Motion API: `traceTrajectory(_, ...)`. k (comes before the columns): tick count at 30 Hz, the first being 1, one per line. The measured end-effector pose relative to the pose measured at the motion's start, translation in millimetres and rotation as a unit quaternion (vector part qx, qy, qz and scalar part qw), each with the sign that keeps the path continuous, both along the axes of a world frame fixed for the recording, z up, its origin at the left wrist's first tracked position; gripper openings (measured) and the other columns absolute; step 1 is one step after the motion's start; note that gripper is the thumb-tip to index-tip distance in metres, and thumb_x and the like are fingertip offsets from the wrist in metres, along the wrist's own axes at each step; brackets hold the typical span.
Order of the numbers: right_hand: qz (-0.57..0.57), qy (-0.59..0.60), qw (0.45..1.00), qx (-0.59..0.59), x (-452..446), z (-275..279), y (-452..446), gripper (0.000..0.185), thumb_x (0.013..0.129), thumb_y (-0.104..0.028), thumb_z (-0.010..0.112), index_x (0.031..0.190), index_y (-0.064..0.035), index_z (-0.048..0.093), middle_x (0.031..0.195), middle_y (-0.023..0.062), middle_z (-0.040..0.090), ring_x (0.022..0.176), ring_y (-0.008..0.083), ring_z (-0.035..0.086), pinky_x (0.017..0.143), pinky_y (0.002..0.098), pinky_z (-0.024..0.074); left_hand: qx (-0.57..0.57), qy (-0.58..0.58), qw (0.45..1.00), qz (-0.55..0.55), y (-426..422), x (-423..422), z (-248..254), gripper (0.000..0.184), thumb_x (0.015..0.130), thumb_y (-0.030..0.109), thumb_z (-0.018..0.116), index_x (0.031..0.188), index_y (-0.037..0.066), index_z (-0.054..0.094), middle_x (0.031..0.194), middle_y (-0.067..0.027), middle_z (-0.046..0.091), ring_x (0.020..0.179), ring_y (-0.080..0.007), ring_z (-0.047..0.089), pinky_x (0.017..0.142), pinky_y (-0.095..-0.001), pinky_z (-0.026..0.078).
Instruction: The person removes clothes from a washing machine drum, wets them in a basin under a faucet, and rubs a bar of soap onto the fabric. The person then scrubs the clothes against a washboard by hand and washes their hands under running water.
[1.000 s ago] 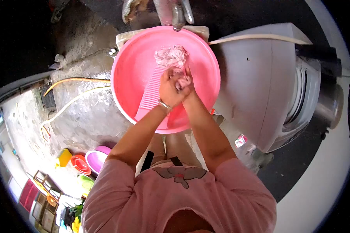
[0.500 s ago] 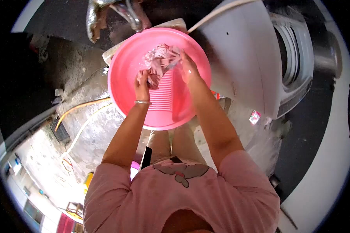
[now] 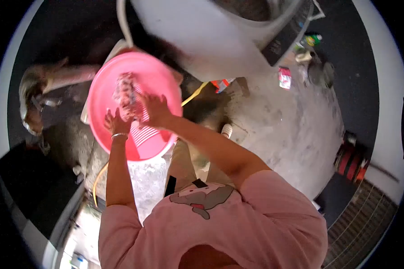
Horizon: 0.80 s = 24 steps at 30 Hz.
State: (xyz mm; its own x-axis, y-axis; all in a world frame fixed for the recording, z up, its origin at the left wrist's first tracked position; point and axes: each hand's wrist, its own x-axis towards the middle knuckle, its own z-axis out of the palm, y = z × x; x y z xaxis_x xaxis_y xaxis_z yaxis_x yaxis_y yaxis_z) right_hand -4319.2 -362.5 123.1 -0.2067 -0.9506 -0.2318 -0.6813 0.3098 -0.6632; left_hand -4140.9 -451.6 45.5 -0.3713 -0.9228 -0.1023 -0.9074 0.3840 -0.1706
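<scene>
Inside a round pink basin (image 3: 169,85), a bunched, wet-looking pink cloth (image 3: 125,93) lies beside and partly over a ridged washboard surface (image 3: 144,136), the raised rim apparently keeping it contained. The left hand (image 3: 118,122), wearing a bracelet (image 3: 120,135), and the right hand (image 3: 157,112) are open, fingers spread, flanking the cloth's near end, probably to control it from both sides; blur hides any contact.
</scene>
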Motion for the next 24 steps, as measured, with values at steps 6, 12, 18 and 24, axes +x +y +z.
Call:
traceTrajectory(6, -0.12, -0.286, 0.949, 0.048, -126, -37, 133, 0.063, 0.072, -0.038, 0.069, 0.123, -0.0063, 0.046, 0.126, 0.0164, 0.043, 0.102, 0.0263, 0.054, 0.086, 0.0368, 0.0448, 0.326, 0.35, 0.878, -0.023, 35, -53, -55, 0.073, 0.071, 0.048, 0.066, 0.126, 0.005, 0.043, 0.118, -0.0191, 0.052, 0.108, -0.0329, 0.05, 0.094, -0.04, 0.038)
traceTrajectory(12, -0.305, -0.175, 0.935, 0.036, -257, -83, 335, 0.048, 0.075, -0.035, 0.066, 0.112, -0.0064, 0.055, 0.11, 0.0133, 0.056, 0.098, 0.0265, 0.056, 0.085, 0.0371, 0.0444, 0.148, 0.02, 0.989, 0.016, 157, -178, -11, 0.077, 0.072, 0.047, 0.065, 0.133, 0.009, 0.035, 0.13, -0.0213, 0.039, 0.114, -0.0358, 0.043, 0.097, -0.0436, 0.033)
traceTrajectory(18, -0.516, -0.239, 0.822, 0.044, -396, -72, 544, 0.042, 0.076, -0.032, 0.066, 0.108, -0.0064, 0.058, 0.107, 0.0119, 0.059, 0.094, 0.0227, 0.058, 0.082, 0.0341, 0.0455, 0.02, 0.043, 0.999, 0.007, 269, -295, 5, 0.079, 0.069, 0.049, 0.066, 0.135, 0.021, 0.034, 0.14, -0.0189, 0.019, 0.126, -0.0417, 0.023, 0.102, -0.051, 0.023)
traceTrajectory(24, -0.627, -0.133, 0.768, -0.008, -488, -79, 695, 0.039, 0.076, -0.032, 0.067, 0.104, -0.0053, 0.059, 0.1, 0.0112, 0.062, 0.09, 0.0216, 0.059, 0.078, 0.0335, 0.0472, 0.219, 0.027, 0.975, 0.019, 324, -388, -50, 0.071, 0.066, 0.042, 0.071, 0.127, 0.018, 0.045, 0.139, -0.0192, 0.021, 0.125, -0.0417, 0.024, 0.101, -0.0527, 0.025)
